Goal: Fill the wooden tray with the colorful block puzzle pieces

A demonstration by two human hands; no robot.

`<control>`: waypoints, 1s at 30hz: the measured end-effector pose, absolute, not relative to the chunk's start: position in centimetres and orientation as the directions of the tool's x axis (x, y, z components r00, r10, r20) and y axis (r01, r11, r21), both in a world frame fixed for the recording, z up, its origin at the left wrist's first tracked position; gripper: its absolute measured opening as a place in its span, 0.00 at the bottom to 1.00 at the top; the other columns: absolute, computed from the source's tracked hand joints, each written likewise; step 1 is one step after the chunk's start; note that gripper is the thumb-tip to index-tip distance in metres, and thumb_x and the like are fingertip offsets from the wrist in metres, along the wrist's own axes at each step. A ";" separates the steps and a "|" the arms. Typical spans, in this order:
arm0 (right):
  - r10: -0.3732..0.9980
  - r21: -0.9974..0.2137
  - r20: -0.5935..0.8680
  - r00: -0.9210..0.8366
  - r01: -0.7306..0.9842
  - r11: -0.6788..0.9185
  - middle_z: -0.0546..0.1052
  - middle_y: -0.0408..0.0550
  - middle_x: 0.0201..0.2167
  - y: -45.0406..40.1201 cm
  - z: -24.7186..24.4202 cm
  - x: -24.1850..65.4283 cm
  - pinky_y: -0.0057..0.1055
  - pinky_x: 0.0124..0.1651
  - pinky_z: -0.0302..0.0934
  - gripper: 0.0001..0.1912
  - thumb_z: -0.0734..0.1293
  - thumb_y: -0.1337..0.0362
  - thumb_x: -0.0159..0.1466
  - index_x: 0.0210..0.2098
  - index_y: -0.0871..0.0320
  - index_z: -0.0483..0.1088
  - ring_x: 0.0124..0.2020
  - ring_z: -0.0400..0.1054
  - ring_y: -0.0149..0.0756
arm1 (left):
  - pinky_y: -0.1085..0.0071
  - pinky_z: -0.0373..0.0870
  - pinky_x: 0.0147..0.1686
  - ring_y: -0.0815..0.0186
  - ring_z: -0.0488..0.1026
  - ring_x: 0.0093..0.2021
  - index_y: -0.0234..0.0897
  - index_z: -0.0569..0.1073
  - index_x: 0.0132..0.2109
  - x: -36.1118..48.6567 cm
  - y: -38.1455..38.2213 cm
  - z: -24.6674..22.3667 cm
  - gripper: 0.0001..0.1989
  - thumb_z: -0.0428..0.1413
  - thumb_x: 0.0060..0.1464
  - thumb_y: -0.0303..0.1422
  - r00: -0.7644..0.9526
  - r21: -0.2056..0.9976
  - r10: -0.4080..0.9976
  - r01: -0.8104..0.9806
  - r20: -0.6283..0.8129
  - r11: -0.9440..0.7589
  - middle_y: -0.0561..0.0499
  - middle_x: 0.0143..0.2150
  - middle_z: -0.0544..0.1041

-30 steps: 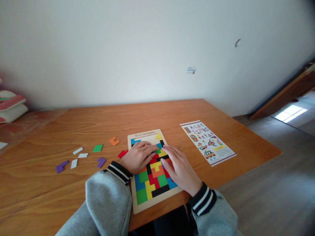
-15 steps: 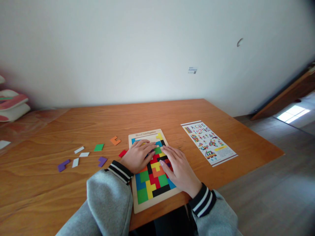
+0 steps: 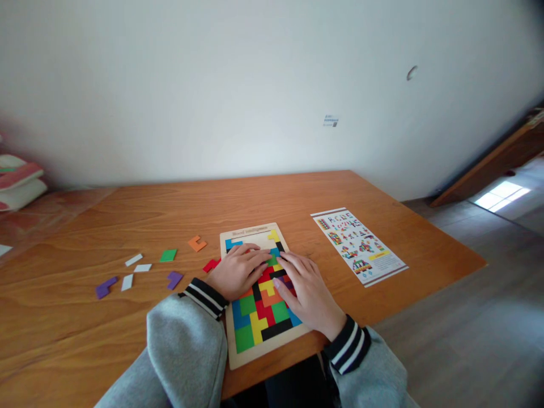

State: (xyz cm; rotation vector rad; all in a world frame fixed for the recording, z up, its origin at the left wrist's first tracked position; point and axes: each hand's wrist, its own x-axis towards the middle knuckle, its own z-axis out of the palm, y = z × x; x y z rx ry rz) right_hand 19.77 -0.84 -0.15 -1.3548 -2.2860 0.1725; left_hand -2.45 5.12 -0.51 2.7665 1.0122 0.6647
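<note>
A wooden tray puzzle [image 3: 233, 360] lies at the table's near edge, filled with coloured block pieces in its lower part; pale bare wood shows near its top. My left hand [image 3: 238, 272] rests across its upper left, fingers stretched out over the pieces. From the right, my right hand [image 3: 312, 294] lies over the pieces with fingers extended and thumb apart. No piece is visibly gripped by either hand; what is under the palms is hidden. Just left of my left hand, a red piece [image 3: 209, 264] is partly covered by it. An orange notched piece [image 3: 193, 244] lies farther back.
Left of the tray lie a green square [image 3: 169, 255], a purple piece [image 3: 175, 280], another purple piece [image 3: 104, 289] and white strips [image 3: 143, 268]. A printed pattern sheet [image 3: 359, 243] is on the right. A pink-and-white object [image 3: 21, 184] stands far left, before the wall [image 3: 238, 102].
The whole view has shifted slightly, so everything appears a little farther left. Both hands stay at nearly the same place on the tray, and the loose pieces have not moved.
</note>
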 end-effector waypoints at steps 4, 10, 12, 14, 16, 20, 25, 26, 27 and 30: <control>0.860 -0.330 0.322 -0.397 0.804 0.494 0.70 0.57 0.62 -0.9 0.0 19.7 0.50 0.65 0.57 0.22 0.60 0.57 0.72 0.61 0.60 0.66 0.63 0.62 0.48 | 0.53 0.70 0.56 0.55 0.71 0.57 0.38 0.74 0.57 -2.5 5.1 -0.6 0.16 0.47 0.69 0.34 0.683 0.230 0.620 0.580 0.385 -0.781 0.46 0.54 0.79; 0.864 -0.337 0.315 -0.392 0.805 0.488 0.70 0.57 0.63 -1.0 0.1 19.7 0.51 0.66 0.56 0.22 0.60 0.58 0.72 0.61 0.63 0.67 0.63 0.61 0.48 | 0.56 0.71 0.52 0.57 0.75 0.53 0.37 0.74 0.56 -2.4 5.0 -0.5 0.15 0.47 0.68 0.32 0.690 0.184 0.571 0.553 0.445 -0.812 0.45 0.50 0.81; 0.864 -0.348 0.322 -0.388 0.800 0.489 0.70 0.57 0.62 -1.0 0.1 19.6 0.50 0.67 0.56 0.22 0.60 0.59 0.71 0.60 0.63 0.67 0.63 0.62 0.47 | 0.58 0.71 0.51 0.58 0.76 0.52 0.38 0.74 0.56 -2.4 5.0 -0.4 0.15 0.48 0.68 0.32 0.691 0.167 0.557 0.549 0.461 -0.819 0.45 0.50 0.81; 0.863 -0.358 0.332 -0.381 0.795 0.489 0.71 0.57 0.62 -1.0 0.1 19.6 0.50 0.67 0.57 0.21 0.60 0.60 0.71 0.60 0.62 0.68 0.63 0.63 0.46 | 0.59 0.72 0.50 0.58 0.76 0.51 0.38 0.74 0.55 -2.3 5.0 -0.3 0.15 0.48 0.68 0.32 0.688 0.155 0.548 0.548 0.476 -0.822 0.45 0.49 0.81; 0.862 -0.366 0.343 -0.375 0.792 0.490 0.71 0.56 0.62 -1.1 0.0 19.6 0.50 0.67 0.57 0.21 0.60 0.61 0.71 0.60 0.61 0.68 0.63 0.64 0.46 | 0.59 0.73 0.49 0.58 0.77 0.50 0.38 0.74 0.55 -2.3 4.9 -0.3 0.14 0.49 0.68 0.33 0.686 0.148 0.538 0.542 0.490 -0.827 0.45 0.48 0.81; 0.857 -0.371 0.351 -0.377 0.784 0.497 0.71 0.56 0.62 -1.1 0.0 19.6 0.51 0.67 0.58 0.21 0.60 0.62 0.70 0.61 0.61 0.67 0.63 0.64 0.46 | 0.60 0.74 0.49 0.60 0.78 0.49 0.38 0.75 0.54 -2.2 4.8 -0.5 0.13 0.49 0.68 0.32 0.683 0.153 0.520 0.524 0.513 -0.838 0.45 0.48 0.81; 0.861 -0.385 0.338 -0.379 0.779 0.494 0.71 0.55 0.62 -1.4 -0.2 19.9 0.52 0.67 0.57 0.22 0.61 0.61 0.70 0.61 0.60 0.67 0.64 0.63 0.47 | 0.60 0.74 0.49 0.59 0.78 0.49 0.38 0.74 0.55 -2.3 4.1 -1.0 0.14 0.50 0.66 0.32 0.629 0.226 0.577 0.550 0.521 -0.804 0.45 0.46 0.82; 0.863 -0.390 0.333 -0.380 0.777 0.493 0.71 0.55 0.62 -1.5 -0.2 19.9 0.52 0.67 0.57 0.22 0.61 0.61 0.70 0.61 0.60 0.67 0.64 0.63 0.46 | 0.60 0.74 0.49 0.59 0.78 0.48 0.38 0.74 0.55 -2.3 3.9 -1.0 0.14 0.50 0.66 0.32 0.622 0.233 0.584 0.555 0.521 -0.799 0.45 0.45 0.82; 0.864 -0.395 0.329 -0.381 0.775 0.493 0.71 0.55 0.62 -1.6 -0.2 20.0 0.52 0.67 0.57 0.22 0.62 0.61 0.70 0.61 0.59 0.67 0.63 0.64 0.46 | 0.60 0.74 0.48 0.59 0.78 0.48 0.38 0.74 0.55 -2.3 3.7 -1.0 0.14 0.51 0.66 0.32 0.620 0.236 0.587 0.556 0.520 -0.797 0.45 0.45 0.82; 0.864 -0.407 0.326 -0.383 0.768 0.495 0.71 0.54 0.62 -1.7 -0.3 20.2 0.51 0.68 0.57 0.21 0.62 0.61 0.70 0.61 0.59 0.68 0.63 0.64 0.45 | 0.60 0.74 0.48 0.59 0.78 0.47 0.38 0.74 0.54 -2.2 3.3 -0.8 0.13 0.51 0.66 0.32 0.620 0.240 0.592 0.559 0.516 -0.794 0.46 0.46 0.82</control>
